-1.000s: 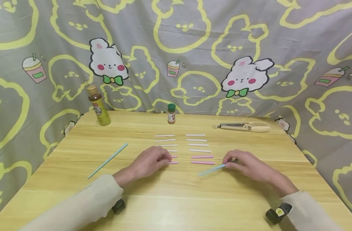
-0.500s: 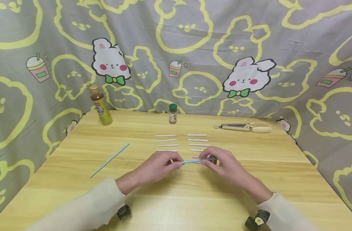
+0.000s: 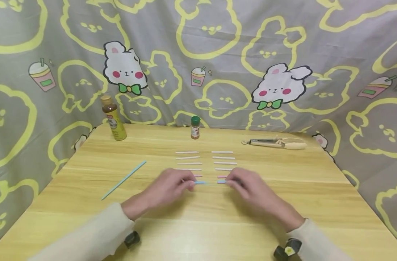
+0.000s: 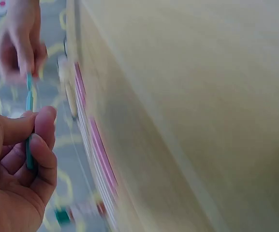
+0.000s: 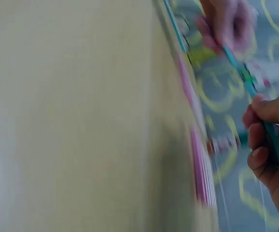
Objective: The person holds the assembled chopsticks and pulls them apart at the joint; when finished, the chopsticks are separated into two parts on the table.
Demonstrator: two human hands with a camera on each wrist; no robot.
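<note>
My left hand (image 3: 172, 185) pinches one half of a light blue chopstick (image 3: 200, 182) between thumb and fingertips. The other half (image 3: 221, 181) is gripped by my right hand (image 3: 255, 192), facing it end to end across a small gap in the head view. In the left wrist view, the left piece (image 4: 29, 102) runs through curled fingers toward the blurred right hand. Pink halves (image 3: 222, 176) lie just behind the hands, partly covered by them. Farther back are several white halves in a left column (image 3: 189, 157) and a right column (image 3: 224, 157).
A whole light blue chopstick (image 3: 123, 180) lies slanted on the wooden table (image 3: 198, 224) at left. Along the back stand a yellow-labelled sauce bottle (image 3: 117, 127) and a green-capped spice jar (image 3: 195, 131). Tongs (image 3: 267, 142) rest at back right, before a patterned curtain (image 3: 166, 29).
My right hand has moved left with the blue chopstick, and my left hand took its other end. Since half a second ago, my left hand has drawn leftward and the chopstick has parted into two.
</note>
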